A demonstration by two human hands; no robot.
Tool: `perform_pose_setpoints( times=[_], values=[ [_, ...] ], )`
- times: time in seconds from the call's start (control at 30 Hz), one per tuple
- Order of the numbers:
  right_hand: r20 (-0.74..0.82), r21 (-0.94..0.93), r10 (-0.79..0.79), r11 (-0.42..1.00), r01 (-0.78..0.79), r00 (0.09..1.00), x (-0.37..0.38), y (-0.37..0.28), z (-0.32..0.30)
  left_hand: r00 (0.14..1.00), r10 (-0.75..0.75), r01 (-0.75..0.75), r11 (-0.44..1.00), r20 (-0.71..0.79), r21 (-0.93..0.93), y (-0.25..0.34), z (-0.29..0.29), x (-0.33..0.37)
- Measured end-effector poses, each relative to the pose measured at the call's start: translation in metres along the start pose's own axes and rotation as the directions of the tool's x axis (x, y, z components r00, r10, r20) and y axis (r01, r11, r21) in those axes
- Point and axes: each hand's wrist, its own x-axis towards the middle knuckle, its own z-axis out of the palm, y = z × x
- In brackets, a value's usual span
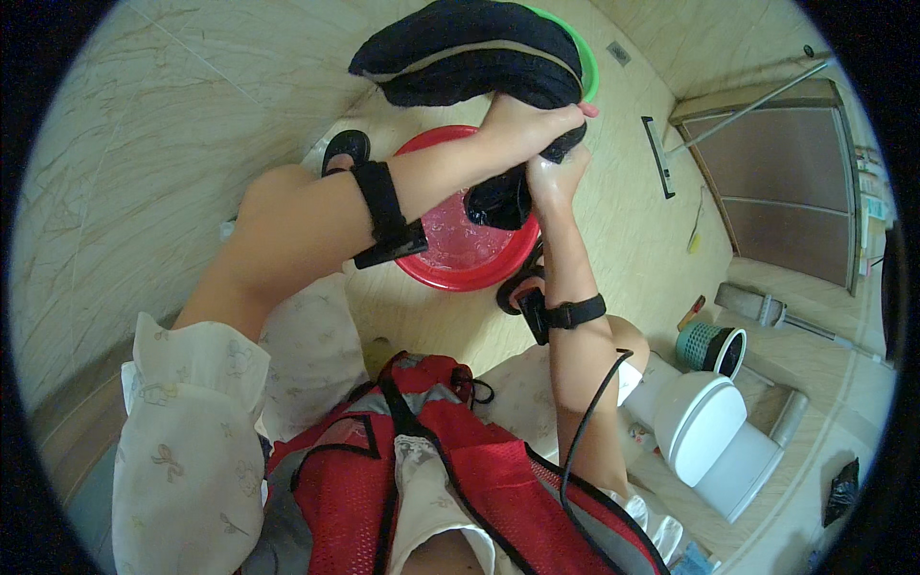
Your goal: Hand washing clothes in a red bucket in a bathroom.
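A dark, wet-looking black garment (470,72) with a pale stripe is bunched up ahead of me. My left hand (527,126) is closed round it, fingers wrapped over the cloth. Just below and to the right, my right hand (558,178) grips the same garment, so a short twisted length shows between the two fists. Its lower end hangs beneath my hands into a red basin (458,282) of bubbly water. Much of that basin is hidden by my left forearm and the cloth.
A bright green basin (591,72) shows behind the garment. Black slippers (347,147) are on my feet beside the red basin. To the right are a long-handled floor squeegee (658,158), a green waste basket (698,345) and a white toilet (704,429). A tiled wall (144,172) stands on the left.
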Motion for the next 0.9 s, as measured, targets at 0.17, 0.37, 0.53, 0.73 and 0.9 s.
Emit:
perform_pose_setpoints(
  times=[0.17, 0.37, 0.53, 0.73, 0.9],
  values=[
    [0.334, 0.017, 0.246, 0.964, -0.267, 0.91, -0.001, 0.001, -0.008, 0.919, -0.386, 0.39, 0.92, 0.08, -0.04, 0.002, -0.016, -0.003],
    [0.481, 0.113, 0.296, 0.913, -0.393, 0.825, -0.008, -0.007, -0.011, 0.895, -0.339, 0.344, 0.938, 0.29, 0.035, 0.008, -0.027, -0.007],
    [0.564, 0.161, 0.328, 0.856, -0.491, 0.758, -0.012, -0.004, -0.017, 0.89, -0.24, 0.277, 0.96, 0.388, -0.039, 0.007, -0.026, -0.004],
    [0.659, 0.169, 0.461, 0.679, -0.714, 0.595, -0.02, -0.016, -0.02, 0.885, -0.256, 0.31, 0.947, 0.39, -0.082, 0.012, -0.023, -0.005],
    [0.677, 0.174, 0.463, 0.654, -0.736, 0.572, -0.022, -0.02, -0.019, 0.897, -0.198, 0.283, 0.944, 0.396, -0.17, 0.003, -0.019, -0.003]
  ],
)
